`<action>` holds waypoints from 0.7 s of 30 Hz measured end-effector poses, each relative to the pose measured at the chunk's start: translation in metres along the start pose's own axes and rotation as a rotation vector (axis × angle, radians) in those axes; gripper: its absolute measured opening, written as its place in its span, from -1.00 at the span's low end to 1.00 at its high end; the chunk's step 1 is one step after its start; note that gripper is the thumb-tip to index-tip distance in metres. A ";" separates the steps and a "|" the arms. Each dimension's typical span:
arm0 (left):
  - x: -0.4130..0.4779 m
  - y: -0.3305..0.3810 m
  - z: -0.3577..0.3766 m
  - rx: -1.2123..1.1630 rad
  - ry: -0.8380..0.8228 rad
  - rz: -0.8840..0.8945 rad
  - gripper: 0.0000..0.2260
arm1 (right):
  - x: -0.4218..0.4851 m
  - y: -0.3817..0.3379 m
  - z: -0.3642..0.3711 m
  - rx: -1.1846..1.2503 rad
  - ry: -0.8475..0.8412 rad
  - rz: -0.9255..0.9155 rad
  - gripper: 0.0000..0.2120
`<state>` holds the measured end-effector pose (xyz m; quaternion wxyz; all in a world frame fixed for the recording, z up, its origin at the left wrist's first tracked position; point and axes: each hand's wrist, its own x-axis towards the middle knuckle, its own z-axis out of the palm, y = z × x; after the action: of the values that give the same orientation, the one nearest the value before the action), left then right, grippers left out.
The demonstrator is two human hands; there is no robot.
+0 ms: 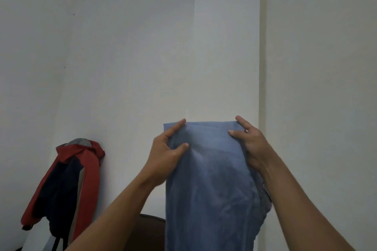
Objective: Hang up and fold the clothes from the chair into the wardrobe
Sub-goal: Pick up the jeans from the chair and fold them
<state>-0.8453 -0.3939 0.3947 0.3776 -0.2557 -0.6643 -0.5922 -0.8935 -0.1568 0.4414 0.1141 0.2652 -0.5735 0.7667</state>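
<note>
Jeans [212, 179] (blue) held up by left hand [163, 157] and right hand [251, 144].

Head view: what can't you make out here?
- Blue cloth: lower end cut off by the bottom edge; garment type unclear.
- Brown shape, perhaps the chair: mostly hidden behind cloth and left arm.
- Jacket: its hook hidden under the hood.
- Wardrobe: out of view.
- Right hand: most fingers behind the cloth.

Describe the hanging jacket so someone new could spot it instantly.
Start at the white wall. Low on its left, well left of the held-up blue garment, hangs the jacket. It alone is red with navy panels and a hood.
</note>
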 end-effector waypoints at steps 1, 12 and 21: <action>0.003 0.002 -0.005 -0.008 -0.009 -0.023 -0.47 | 0.002 -0.005 -0.007 -0.053 -0.026 0.030 -0.41; 0.022 0.013 -0.005 0.019 0.019 -0.062 -0.24 | -0.046 0.033 0.000 -0.221 -0.137 0.013 -0.05; 0.023 0.018 -0.044 0.460 -0.127 0.047 -0.05 | -0.030 0.039 0.000 -0.291 -0.124 -0.160 -0.19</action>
<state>-0.8357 -0.4365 0.4250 0.3971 -0.2150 -0.7981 -0.3989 -0.8877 -0.1652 0.3935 0.1766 0.3374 -0.6612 0.6463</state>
